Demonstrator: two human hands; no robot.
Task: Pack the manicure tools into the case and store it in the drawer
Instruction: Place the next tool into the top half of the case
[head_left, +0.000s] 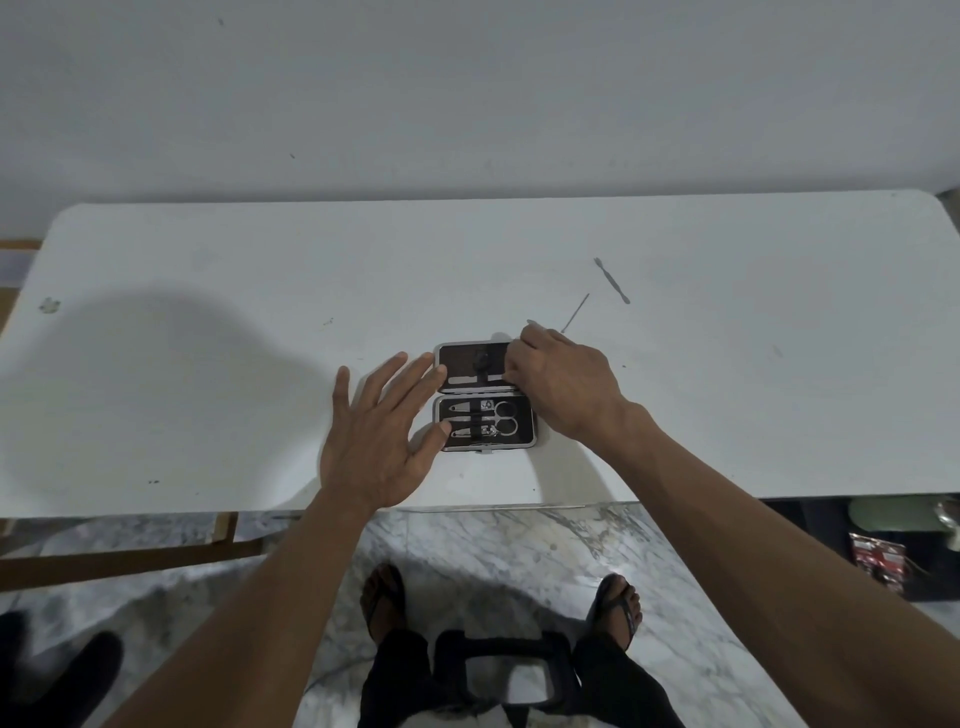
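A small black manicure case (522, 439) lies open on the white table (208, 364), near its front edge. Its near half holds scissors (505, 417) and two clippers under a strap. Its far half holds a flat nail file (470, 379). My left hand (376, 441) is flat and spread, fingertips touching the case's left side. My right hand (563, 382) is at the far half's right end, fingers pinched on the file's end. Two loose tools lie beyond: a thin pick (575, 312) and a cuticle pusher (612, 280).
A wall rises right behind the table. Below the front edge is marble floor with my sandalled feet (384, 597). A wooden frame (130, 561) stands lower left, dark clutter (883, 556) lower right. No drawer is in view.
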